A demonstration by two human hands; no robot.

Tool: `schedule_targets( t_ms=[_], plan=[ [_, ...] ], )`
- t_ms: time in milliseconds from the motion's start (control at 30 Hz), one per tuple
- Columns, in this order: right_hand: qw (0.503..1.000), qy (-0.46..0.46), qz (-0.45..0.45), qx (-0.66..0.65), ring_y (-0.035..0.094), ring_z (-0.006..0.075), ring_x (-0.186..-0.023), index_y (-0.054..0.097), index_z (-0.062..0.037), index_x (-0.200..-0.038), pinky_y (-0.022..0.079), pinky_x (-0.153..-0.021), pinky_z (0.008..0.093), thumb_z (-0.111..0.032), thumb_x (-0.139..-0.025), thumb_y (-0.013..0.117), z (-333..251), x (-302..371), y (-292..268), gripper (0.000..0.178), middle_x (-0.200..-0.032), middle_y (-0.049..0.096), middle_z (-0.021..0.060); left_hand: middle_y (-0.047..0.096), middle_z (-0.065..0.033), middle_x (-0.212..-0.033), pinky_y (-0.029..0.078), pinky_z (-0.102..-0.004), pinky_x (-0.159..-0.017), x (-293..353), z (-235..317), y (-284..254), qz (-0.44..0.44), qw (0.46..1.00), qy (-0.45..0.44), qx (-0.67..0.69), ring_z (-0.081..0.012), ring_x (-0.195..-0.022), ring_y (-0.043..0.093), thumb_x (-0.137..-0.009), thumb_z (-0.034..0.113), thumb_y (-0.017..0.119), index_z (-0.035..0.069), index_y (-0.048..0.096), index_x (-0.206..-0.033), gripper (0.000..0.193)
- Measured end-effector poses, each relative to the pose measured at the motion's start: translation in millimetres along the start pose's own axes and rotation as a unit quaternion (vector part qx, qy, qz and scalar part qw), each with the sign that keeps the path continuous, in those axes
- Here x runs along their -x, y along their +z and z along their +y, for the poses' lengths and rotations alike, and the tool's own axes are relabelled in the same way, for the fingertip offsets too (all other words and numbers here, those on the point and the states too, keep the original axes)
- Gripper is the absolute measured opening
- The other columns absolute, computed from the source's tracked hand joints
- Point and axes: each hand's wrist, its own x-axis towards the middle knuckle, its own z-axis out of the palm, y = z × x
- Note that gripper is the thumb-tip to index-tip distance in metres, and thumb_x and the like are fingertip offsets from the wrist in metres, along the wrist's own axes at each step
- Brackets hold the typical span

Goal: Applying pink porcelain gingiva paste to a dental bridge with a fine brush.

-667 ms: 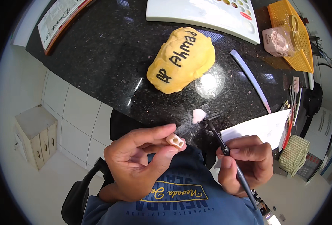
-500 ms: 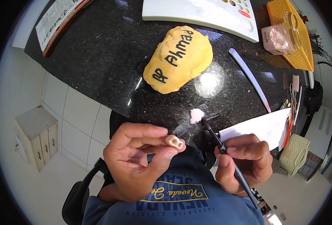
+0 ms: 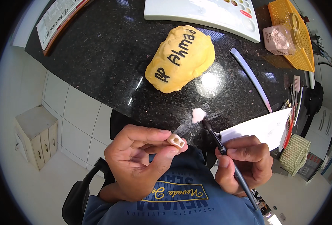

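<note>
Left hand is pinching a two-hollowed, tooth-like piece before the blue shirt, apparently exposing its openings. Right hand is gripping a dark brush pen-fashion, presumably steadying its tip at the whitish mound.

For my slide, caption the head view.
Left hand pinches a small two-holed piece; right hand holds a dark tool, tip by a white heap.

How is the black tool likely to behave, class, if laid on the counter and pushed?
The black tool is probably stiff: its slim shaft looks straight in the right hand. It seems fairly light, since that hand holds it much like a pen. It may roll or slide, as the shaft looks round and the counter glossy.
</note>
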Motion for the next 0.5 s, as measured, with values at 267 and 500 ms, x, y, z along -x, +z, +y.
schedule_targets(
  t_ms=[267,500],
  plan=[
    [0.990,-0.108,-0.047,-0.076,0.061,0.0178,-0.057,0.064,0.0000,-0.081,0.049,-0.047,0.0249,-0.002,-0.064,0.078,-2.4,1.9,-6.4,0.022,-0.069,0.059,0.0106,0.064,-0.0199,-0.090,0.057,-0.0322,-0.079,1.5,0.7,-4.7,-0.016,0.998,-0.019,0.060,-0.0243,-0.086,0.066,-0.076,-0.015,0.063,-0.008,0.052,-0.097,0.025],
    [0.988,-0.112,-0.055,-0.093,0.063,0.0194,-0.059,0.063,-0.0016,-0.081,0.050,-0.045,0.0254,-0.004,-0.065,0.080,3.3,9.2,-1.7,0.023,-0.071,0.060,0.0091,0.064,-0.0203,-0.091,0.056,-0.0314,-0.079,0.3,-2.5,-5.8,-0.034,0.997,0.009,0.074,-0.0237,-0.087,0.066,-0.076,-0.015,0.063,-0.009,0.054,-0.098,0.024]
  ],
)
